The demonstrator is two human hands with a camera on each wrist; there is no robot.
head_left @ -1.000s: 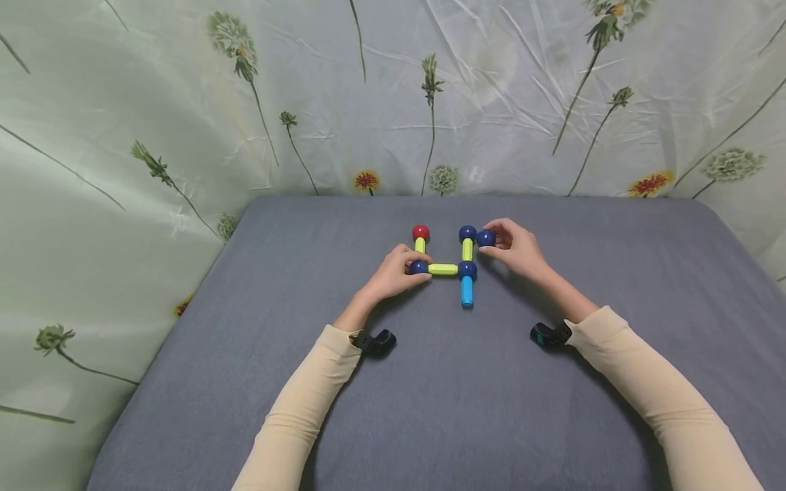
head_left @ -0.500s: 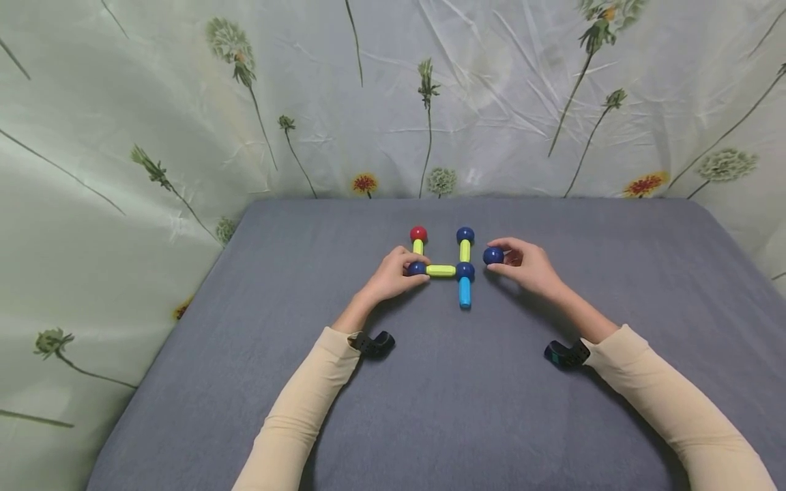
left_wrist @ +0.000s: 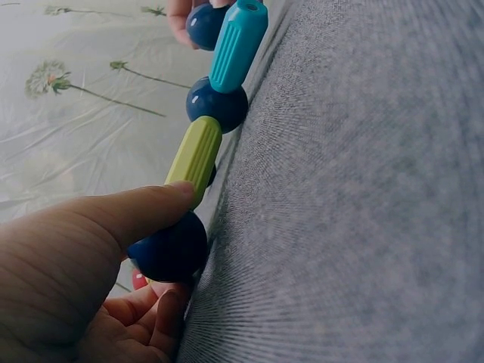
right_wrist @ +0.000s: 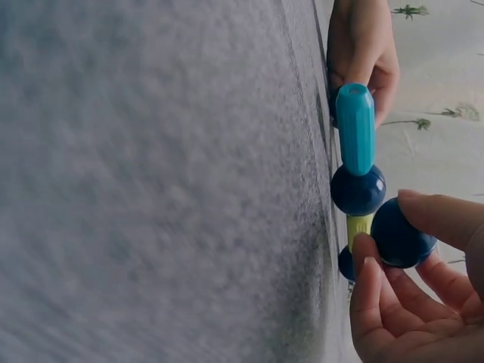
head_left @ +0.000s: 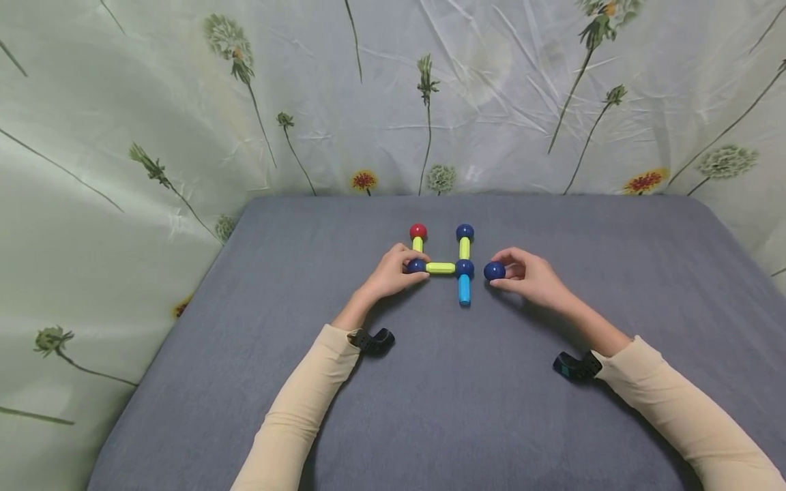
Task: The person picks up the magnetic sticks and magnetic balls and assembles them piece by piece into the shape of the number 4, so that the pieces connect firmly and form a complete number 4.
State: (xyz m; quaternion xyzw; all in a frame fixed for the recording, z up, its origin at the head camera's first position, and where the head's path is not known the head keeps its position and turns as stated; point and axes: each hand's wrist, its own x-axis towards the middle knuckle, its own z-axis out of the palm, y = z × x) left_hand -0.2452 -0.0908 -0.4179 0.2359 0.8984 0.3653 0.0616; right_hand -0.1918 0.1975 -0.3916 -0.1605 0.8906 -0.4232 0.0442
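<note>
My left hand [head_left: 391, 273] grips the dark blue ball [left_wrist: 172, 248] at the left corner of a joined ball-and-rod figure, its thumb reaching onto a yellow-green rod [head_left: 441, 268]. That rod runs to a second blue ball [head_left: 464, 267]. From there another yellow-green rod [head_left: 464, 248] leads away to a far blue ball [head_left: 464, 232], and a light blue rod [head_left: 464, 290] points back toward me. A red ball [head_left: 418, 232] tops the short rod beyond my left fingers. Right of the figure and apart from it, my right hand [head_left: 531, 278] pinches a loose blue ball [right_wrist: 403, 233] between thumb and fingers.
The figure lies on a grey cloth-covered table [head_left: 460, 409]. A pale curtain [head_left: 522, 102] with printed flowers hangs behind the far edge and along the left. Each wrist wears a black strap, such as the right strap [head_left: 577, 367].
My right hand has drawn the loose blue ball from beside the far blue ball back toward me and slightly right, level with the middle ball. The left hand stays in place.
</note>
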